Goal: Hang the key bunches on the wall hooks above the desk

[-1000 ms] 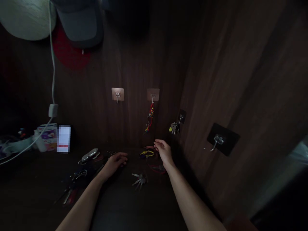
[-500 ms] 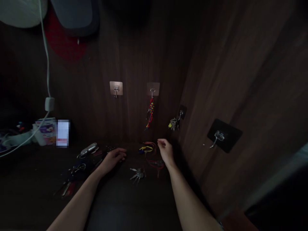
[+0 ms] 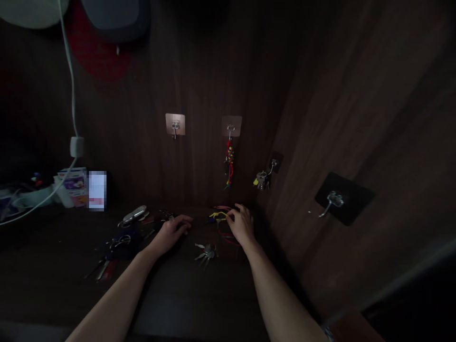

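Right hand partly covering yellow loop, red cord, grip unclear

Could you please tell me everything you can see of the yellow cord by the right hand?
The yellow cord is bright, thin and curved; it looks like fabric or plastic. A dark blue piece shows at its left end. It lies at the back of the dark table, beyond the keys and near some reddish cords. The right hand is at its right end; whether it grips the cord is unclear.
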Motion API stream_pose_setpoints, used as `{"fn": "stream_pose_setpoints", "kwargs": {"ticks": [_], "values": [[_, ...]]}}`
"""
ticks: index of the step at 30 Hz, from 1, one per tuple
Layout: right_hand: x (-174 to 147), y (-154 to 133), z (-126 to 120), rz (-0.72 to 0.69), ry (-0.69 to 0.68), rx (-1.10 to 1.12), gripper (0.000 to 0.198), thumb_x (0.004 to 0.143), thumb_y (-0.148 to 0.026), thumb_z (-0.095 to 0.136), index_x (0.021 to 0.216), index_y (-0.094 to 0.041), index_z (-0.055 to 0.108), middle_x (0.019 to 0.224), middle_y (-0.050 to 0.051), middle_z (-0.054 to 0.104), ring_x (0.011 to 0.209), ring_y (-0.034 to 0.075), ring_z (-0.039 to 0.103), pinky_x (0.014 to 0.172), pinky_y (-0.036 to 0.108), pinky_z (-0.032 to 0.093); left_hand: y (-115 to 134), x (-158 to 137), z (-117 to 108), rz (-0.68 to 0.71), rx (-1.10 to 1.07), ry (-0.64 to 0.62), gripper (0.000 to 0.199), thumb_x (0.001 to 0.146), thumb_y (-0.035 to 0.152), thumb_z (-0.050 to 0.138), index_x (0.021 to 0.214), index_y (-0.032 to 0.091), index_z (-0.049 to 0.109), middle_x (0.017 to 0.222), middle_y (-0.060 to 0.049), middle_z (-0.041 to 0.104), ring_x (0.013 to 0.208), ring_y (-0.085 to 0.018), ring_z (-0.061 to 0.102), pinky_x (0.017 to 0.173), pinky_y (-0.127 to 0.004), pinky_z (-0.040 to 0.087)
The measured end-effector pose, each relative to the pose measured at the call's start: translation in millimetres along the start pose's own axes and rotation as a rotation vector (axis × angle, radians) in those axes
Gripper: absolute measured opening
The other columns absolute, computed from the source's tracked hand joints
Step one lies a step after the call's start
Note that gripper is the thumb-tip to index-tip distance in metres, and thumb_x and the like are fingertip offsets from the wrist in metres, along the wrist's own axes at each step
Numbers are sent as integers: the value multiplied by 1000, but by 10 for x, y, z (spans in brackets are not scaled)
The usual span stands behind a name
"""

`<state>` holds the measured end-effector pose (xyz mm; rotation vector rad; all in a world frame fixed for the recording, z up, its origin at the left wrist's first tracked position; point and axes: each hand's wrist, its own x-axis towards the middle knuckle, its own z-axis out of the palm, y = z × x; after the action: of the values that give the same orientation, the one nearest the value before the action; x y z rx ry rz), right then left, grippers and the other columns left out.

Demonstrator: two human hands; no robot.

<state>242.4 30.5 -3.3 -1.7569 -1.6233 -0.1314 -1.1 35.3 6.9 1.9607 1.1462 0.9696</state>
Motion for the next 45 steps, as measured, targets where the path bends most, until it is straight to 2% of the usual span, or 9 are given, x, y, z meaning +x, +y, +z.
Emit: {"fn": "stream_pose_setpoints", "kwargs": {"ticks": [5,9,14,17,20,25,30,40,45], "values": [[73,-114,-123,-96,42,149,10,78,-25,55,78,-24,65,99,6,62,98,24,53,81,38,41,-3,8,-10,48,38,49,28,82,34,48,103,22,60,87,-2,68,70,-15,64,73,-27,48],[74,-280,-193,-167,4,438,12,80,-28,53,77,-24,64,78,2,64,75,18,60,71,30,44,51,3,-12,88,40,83,33,84,35,45,111,22,59,100,-3,68,84,-18,65,81,-29,47],[0,-542,-197,-34,-90,868,11,76,-32,60,76,-22,64,67,0,65,59,14,63,57,24,46,158,-13,-4,84,2,85,38,83,39,49,115,23,58,112,-2,65,104,-21,58,94,-30,42],[-34,-690,-199,43,-159,1078,15,73,-35,64,77,-20,64,70,1,68,62,15,66,54,22,47,210,-23,4,54,-107,6,40,84,41,48,116,21,58,116,-2,63,109,-21,56,98,-31,39],[-45,-775,-191,100,-192,1197,19,70,-36,67,77,-19,64,73,3,69,67,16,68,53,21,48,210,-22,29,21,-317,-90,41,86,44,43,113,19,61,116,-4,63,112,-22,53,102,-34,35],[-33,-770,-158,226,-153,1290,24,67,-37,70,78,-17,63,74,3,70,70,16,69,57,21,51,87,6,104,-124,-746,-248,40,82,44,53,108,14,60,100,-9,68,95,-23,62,92,-38,43],[-22,-740,-161,299,-132,1335,29,61,-39,73,76,-16,62,73,4,70,74,19,69,57,22,52,54,11,114,-209,-920,-253,33,76,34,65,103,14,61,94,-9,68,83,-19,65,87,-36,44],[-14,-713,-155,291,-128,1353,26,65,-37,72,78,-17,62,76,4,71,78,19,69,59,21,52,172,-43,50,-273,-959,-269,33,78,30,65,107,15,59,100,-11,67,81,-16,65,79,-31,46],[-13,-721,-181,247,-142,1366,26,67,-37,71,79,-17,61,78,4,71,80,19,69,60,21,51,137,-29,46,-256,-922,-256,36,73,28,70,107,18,59,93,-7,68,78,-11,62,78,-27,44]]}}
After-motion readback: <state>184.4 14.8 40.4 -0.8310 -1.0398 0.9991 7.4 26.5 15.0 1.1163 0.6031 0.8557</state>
